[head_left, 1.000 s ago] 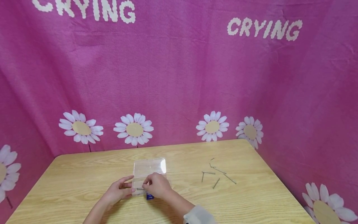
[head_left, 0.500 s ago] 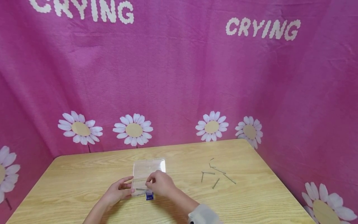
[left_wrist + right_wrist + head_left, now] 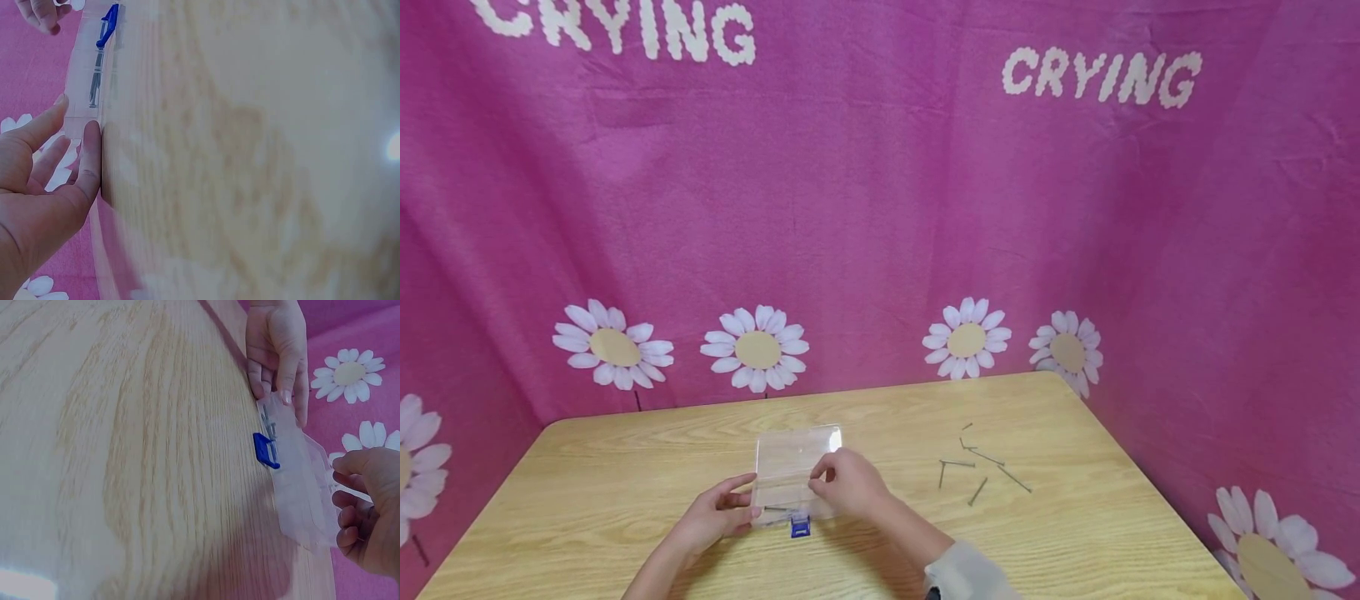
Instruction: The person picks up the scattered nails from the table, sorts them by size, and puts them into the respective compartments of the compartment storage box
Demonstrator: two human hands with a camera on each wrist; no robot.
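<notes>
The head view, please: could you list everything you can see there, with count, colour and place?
Box: one, clear plastic, lid raised, on the near middle of the table; a few nails lie inside.
Clasp: one, blue, on the box's near edge.
Loose nails: about seven, grey metal, scattered on the table to the right of the box.
Table: one, light wood grain.
Backdrop: pink cloth with white daisies and the word CRYING twice, behind and beside the table.
Left hand: fingers straight, touching the box's left side.
Right hand: fingers curled, above the box's right part; whether it holds anything cannot be told.
</notes>
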